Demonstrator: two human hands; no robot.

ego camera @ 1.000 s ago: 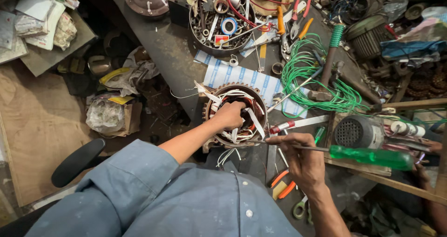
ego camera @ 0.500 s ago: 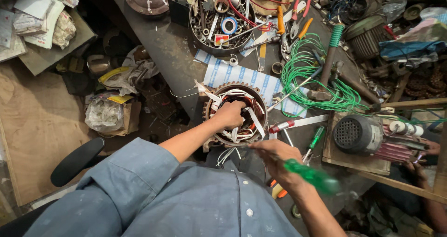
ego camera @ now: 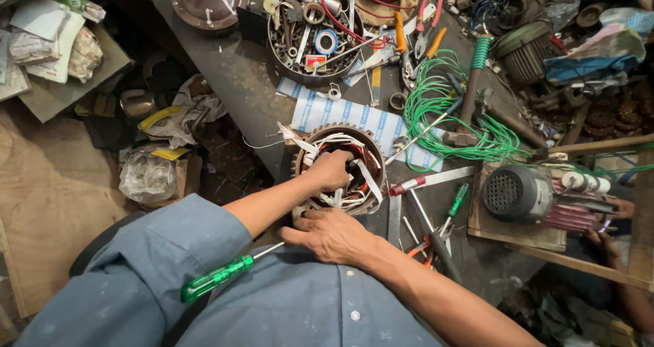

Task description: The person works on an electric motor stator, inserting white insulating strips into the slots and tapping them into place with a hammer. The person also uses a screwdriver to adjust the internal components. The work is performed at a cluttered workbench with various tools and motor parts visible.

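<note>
A round motor stator (ego camera: pixel 340 166) with white-sleeved windings lies on the dark workbench (ego camera: pixel 252 95). My left hand (ego camera: pixel 330 170) reaches into its bore, fingers closed on the winding wires. My right hand (ego camera: pixel 334 234) rests at the stator's near edge and grips the metal shaft of a green-handled screwdriver (ego camera: pixel 218 277). The handle points down-left across my blue shirt. The screwdriver's tip is hidden under my right hand.
A round tin of tools and parts (ego camera: pixel 317 37) stands behind the stator, beside a coil of green wire (ego camera: pixel 456 115). A small grey motor on a wooden board (ego camera: pixel 518 193) sits to the right, where another person's hand (ego camera: pixel 606 245) shows. Loose pliers and screwdrivers (ego camera: pixel 449 210) lie nearby.
My right hand has swung the green screwdriver from the right side across to the left and come in against the stator's near edge. My left hand stays in the stator.
</note>
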